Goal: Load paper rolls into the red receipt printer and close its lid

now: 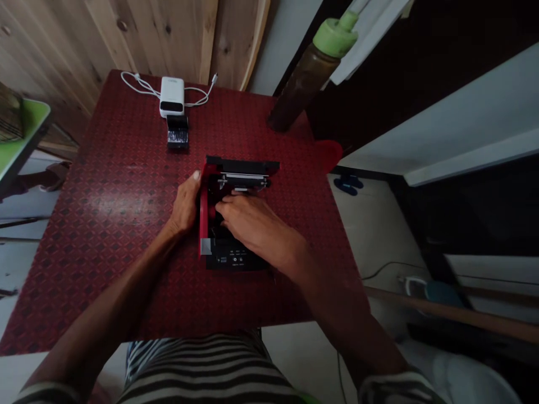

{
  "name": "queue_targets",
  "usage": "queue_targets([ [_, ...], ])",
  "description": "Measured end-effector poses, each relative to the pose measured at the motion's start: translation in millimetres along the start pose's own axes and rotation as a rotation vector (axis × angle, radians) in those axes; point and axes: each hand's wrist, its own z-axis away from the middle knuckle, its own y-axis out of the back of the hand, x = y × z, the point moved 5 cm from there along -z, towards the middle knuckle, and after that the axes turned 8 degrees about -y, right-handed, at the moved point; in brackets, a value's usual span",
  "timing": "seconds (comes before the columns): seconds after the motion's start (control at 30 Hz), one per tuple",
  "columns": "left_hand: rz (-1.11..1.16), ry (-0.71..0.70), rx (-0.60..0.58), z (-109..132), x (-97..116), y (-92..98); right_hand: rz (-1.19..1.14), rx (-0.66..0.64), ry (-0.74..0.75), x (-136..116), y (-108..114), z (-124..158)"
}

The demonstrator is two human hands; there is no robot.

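Observation:
A red-and-black device (236,259), which looks like a small printer with its cover off, lies on the table. Its upper part shows a roller bar with a white strip (244,176); the lower black panel carries small buttons and pale lettering. Against the left red wall my left hand (185,203) grips the housing, thumb up along the edge and the other fingers mostly hidden. My right hand (252,221) reaches over from the right into the open middle. Its fingers are bent and close together, the tips down inside, and whatever they pinch is hidden.
On the red patterned table (113,174) lie a white power bank (172,92) with a white cable and a small open black box (177,132). A tall brown bottle (301,78) with a green cap stands at the back right. A wooden plank wall (155,33) borders the far side.

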Motion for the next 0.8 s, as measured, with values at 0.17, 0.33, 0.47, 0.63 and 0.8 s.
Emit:
queue_targets([
  [0.17,-0.040,-0.039,-0.071,3,11,-3.7,-0.031,0.015,-0.008,4,12,4],
  [0.33,-0.058,-0.069,-0.106,4,16,-7.0,-0.014,0.125,-0.032,0,29,19],
  [0.47,-0.112,-0.093,-0.115,4,17,-6.0,-0.163,0.301,0.000,6,53,47],
  [0.63,-0.192,-0.122,-0.086,5,11,-0.5,-0.633,0.516,-0.193,77,65,84],
  [0.8,-0.244,-0.129,-0.027,6,-6,11.3,-0.987,0.746,-0.561,163,6,80],
])
